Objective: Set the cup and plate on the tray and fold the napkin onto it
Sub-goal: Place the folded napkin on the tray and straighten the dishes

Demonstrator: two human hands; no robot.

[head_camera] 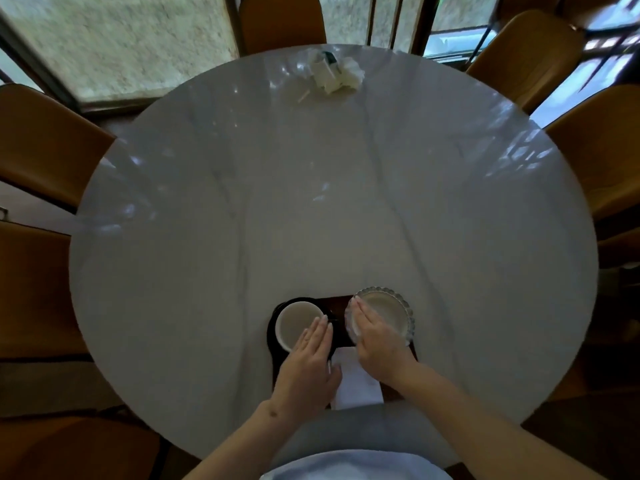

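Head view: cup (298, 323) and plate (384, 313) already sit on the tray (337, 303), with the left hand (308, 368) and right hand (377, 348) lying flat, fingers together, gripping nothing. Napkin (356, 382) lies between them on the tray's near side, so I'd guess it's basically done.

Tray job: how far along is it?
Looks mostly done: the cup and plate sit on the tray, the plate overhanging its right edge. In hand: left hand rests at the cup, right hand on the plate. The napkin lies folded between them; probably only final straightening remains.
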